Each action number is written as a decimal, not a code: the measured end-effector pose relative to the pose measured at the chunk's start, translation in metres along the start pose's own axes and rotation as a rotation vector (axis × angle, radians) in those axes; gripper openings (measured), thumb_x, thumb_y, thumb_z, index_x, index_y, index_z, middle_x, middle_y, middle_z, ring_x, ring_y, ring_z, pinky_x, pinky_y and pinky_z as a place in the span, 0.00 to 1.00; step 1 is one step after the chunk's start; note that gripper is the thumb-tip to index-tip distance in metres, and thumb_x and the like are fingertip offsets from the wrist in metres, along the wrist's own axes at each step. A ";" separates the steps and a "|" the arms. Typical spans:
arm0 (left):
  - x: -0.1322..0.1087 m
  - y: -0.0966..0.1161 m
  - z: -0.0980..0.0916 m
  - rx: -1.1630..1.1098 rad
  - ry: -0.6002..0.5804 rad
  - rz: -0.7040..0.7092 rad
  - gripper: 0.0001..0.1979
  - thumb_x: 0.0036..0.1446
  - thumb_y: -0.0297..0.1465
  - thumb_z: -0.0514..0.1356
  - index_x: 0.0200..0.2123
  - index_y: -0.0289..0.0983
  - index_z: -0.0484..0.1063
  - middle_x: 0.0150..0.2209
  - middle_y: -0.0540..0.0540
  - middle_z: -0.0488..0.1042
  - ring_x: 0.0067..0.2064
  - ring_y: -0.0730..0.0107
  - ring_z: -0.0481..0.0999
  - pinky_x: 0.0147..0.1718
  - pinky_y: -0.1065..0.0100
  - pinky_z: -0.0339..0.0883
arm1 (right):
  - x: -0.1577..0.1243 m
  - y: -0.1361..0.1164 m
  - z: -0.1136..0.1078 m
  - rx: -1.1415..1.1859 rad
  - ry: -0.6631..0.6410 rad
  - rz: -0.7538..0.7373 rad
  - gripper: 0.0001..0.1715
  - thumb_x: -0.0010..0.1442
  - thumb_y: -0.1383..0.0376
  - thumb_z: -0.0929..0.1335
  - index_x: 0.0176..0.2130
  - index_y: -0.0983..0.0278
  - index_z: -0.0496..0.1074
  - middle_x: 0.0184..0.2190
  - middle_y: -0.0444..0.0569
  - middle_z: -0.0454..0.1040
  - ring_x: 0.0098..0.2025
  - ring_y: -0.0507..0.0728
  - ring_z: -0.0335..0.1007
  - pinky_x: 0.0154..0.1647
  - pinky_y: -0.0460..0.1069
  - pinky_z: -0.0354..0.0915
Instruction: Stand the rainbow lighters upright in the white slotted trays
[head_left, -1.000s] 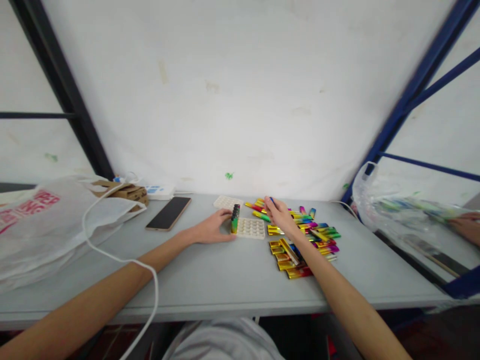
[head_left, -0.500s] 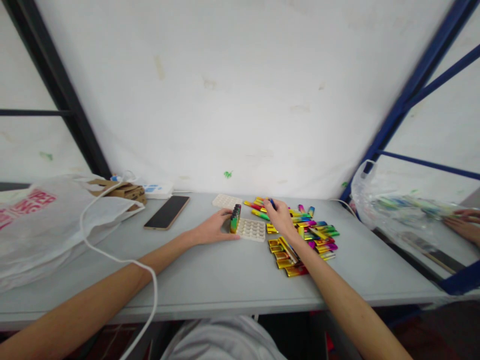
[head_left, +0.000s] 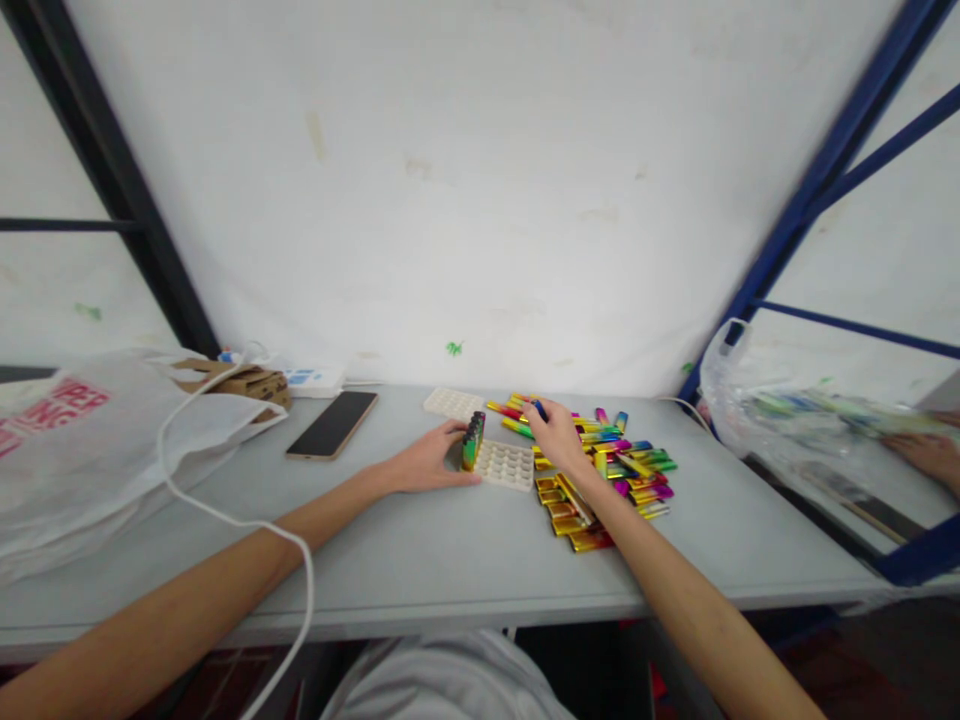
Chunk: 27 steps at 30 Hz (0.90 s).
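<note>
My left hand [head_left: 429, 460] curves around the left end of a white tray [head_left: 510, 466] with rows of round holes, its thumb at the near corner and fingers at the far side. A row of shiny green-and-gold lighters [head_left: 472, 445] with dark tops stands upright along that end, beside my palm. Over the pile, my right hand [head_left: 556, 432] is closed on a lighter [head_left: 541, 410]; only its dark blue end shows. Metallic lighters [head_left: 637, 465] in gold, green, red and purple lie spread under and right of that hand.
A second white tray [head_left: 453, 402] lies behind, by the wall. At left are a phone [head_left: 332, 425], a cardboard box [head_left: 259, 385], a plastic bag [head_left: 97, 440] and a white cable [head_left: 247, 522]. Beyond the blue frame [head_left: 780, 240], another person's hand [head_left: 926, 455] is near plastic bags.
The near tray and its upright row have shifted very slightly with my left hand. My right hand stays over the pile, tilting the lighter a little.
</note>
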<state>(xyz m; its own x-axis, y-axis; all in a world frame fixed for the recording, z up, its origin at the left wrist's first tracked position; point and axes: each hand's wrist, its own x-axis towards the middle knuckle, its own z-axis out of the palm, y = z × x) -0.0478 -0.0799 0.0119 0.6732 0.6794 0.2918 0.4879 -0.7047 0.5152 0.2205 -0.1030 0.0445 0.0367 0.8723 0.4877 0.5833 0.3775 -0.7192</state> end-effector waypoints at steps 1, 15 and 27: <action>0.000 0.000 0.000 -0.005 0.003 0.006 0.36 0.57 0.54 0.73 0.59 0.36 0.79 0.66 0.35 0.76 0.65 0.39 0.76 0.70 0.49 0.68 | 0.000 0.000 0.000 0.006 -0.007 -0.015 0.29 0.66 0.41 0.61 0.25 0.58 0.60 0.22 0.42 0.64 0.28 0.55 0.60 0.31 0.50 0.52; 0.000 -0.001 0.001 0.006 -0.016 0.016 0.37 0.58 0.53 0.72 0.62 0.34 0.77 0.67 0.33 0.75 0.67 0.40 0.74 0.71 0.50 0.65 | -0.001 0.016 0.009 -0.252 -0.279 -0.288 0.21 0.79 0.52 0.66 0.36 0.61 0.71 0.28 0.47 0.75 0.33 0.58 0.71 0.38 0.50 0.63; -0.001 -0.002 0.002 0.014 -0.029 0.026 0.39 0.59 0.54 0.71 0.64 0.33 0.74 0.67 0.32 0.74 0.67 0.41 0.74 0.72 0.50 0.64 | 0.002 0.016 0.019 -0.293 -0.358 -0.318 0.15 0.77 0.60 0.69 0.37 0.62 0.71 0.34 0.50 0.80 0.35 0.58 0.74 0.38 0.50 0.64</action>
<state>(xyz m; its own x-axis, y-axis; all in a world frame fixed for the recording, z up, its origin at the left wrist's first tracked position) -0.0479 -0.0794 0.0089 0.7013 0.6548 0.2818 0.4777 -0.7252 0.4959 0.2149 -0.0896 0.0246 -0.4256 0.8000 0.4228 0.7236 0.5815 -0.3719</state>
